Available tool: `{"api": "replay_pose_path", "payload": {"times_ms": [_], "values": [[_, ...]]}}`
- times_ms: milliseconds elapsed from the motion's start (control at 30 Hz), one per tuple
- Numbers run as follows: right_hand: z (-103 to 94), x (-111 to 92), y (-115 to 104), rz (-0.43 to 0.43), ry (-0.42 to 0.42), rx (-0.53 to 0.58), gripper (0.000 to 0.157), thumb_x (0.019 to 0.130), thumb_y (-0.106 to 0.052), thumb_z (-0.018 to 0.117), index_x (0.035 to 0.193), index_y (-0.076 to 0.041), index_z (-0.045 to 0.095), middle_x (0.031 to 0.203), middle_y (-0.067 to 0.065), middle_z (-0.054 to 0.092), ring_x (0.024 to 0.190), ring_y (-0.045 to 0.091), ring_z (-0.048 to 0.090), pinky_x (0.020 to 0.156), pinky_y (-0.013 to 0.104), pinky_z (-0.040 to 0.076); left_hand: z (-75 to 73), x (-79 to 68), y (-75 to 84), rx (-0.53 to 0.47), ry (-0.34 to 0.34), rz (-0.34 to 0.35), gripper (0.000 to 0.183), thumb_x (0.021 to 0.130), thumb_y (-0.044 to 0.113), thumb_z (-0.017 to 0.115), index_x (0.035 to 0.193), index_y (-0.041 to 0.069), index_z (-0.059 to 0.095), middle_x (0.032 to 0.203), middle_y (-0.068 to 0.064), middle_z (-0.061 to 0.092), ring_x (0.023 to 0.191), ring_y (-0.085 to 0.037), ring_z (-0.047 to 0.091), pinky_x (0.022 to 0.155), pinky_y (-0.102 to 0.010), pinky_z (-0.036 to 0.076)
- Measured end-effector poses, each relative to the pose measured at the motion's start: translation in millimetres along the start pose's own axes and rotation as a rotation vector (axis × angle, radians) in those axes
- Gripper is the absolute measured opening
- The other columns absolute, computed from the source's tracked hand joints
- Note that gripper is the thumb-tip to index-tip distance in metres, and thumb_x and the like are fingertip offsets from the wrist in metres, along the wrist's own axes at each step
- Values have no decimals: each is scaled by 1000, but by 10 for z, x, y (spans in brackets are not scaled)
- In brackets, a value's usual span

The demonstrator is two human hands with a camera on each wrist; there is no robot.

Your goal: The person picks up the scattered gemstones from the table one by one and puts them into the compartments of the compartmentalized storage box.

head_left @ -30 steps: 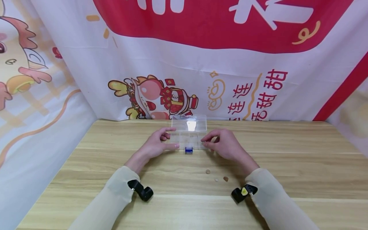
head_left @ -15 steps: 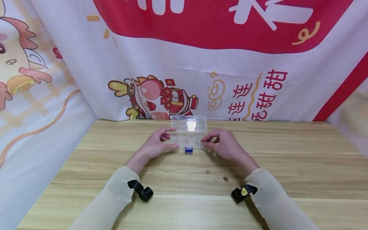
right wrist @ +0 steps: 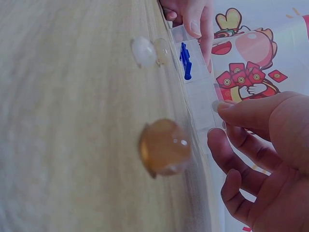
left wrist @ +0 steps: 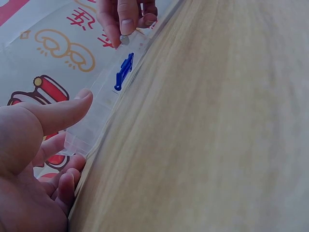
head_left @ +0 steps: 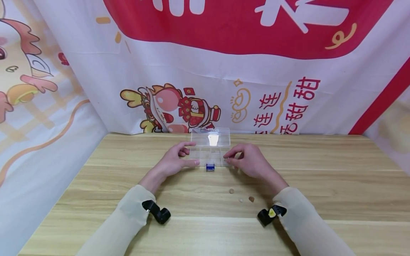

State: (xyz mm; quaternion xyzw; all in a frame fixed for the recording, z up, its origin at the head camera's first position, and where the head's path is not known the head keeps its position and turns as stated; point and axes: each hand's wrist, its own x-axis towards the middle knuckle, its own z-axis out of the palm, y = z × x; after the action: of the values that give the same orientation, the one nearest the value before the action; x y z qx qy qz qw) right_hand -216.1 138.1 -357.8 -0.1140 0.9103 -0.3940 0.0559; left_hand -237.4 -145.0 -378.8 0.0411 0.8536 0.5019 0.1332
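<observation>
A clear plastic compartment box (head_left: 205,156) stands with its lid (head_left: 221,137) raised at the back of the table. My left hand (head_left: 174,159) grips its left end, thumb along the front and fingers behind, with the fingertips partly hidden. Over the right-end compartment, my right hand (head_left: 250,160) pinches a small greyish stone (left wrist: 124,39) between thumb and finger. The same grey stone (right wrist: 216,105) shows at the thumb tip in the right wrist view. A blue latch (head_left: 210,167) juts from the box's front.
On the wooden table (head_left: 192,202), in front of the right hand, lie a brown stone (head_left: 251,199), a white stone (head_left: 241,200) and a tan stone (head_left: 231,191). A printed cloth (head_left: 179,64) hangs right behind the box.
</observation>
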Motion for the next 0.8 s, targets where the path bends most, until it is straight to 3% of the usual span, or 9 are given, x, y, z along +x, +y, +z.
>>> {"api": "replay_pose_path", "payload": {"times_ms": [800], "values": [[0, -9, -13, 10, -7, 11, 12, 98, -14, 76, 108, -19, 83, 110, 4, 73, 80, 20, 68, 67, 32, 56, -4, -10, 5, 4, 2, 4, 70, 89, 31, 87, 152, 29, 55, 135, -7, 54, 124, -28, 45, 111, -47, 39]]}}
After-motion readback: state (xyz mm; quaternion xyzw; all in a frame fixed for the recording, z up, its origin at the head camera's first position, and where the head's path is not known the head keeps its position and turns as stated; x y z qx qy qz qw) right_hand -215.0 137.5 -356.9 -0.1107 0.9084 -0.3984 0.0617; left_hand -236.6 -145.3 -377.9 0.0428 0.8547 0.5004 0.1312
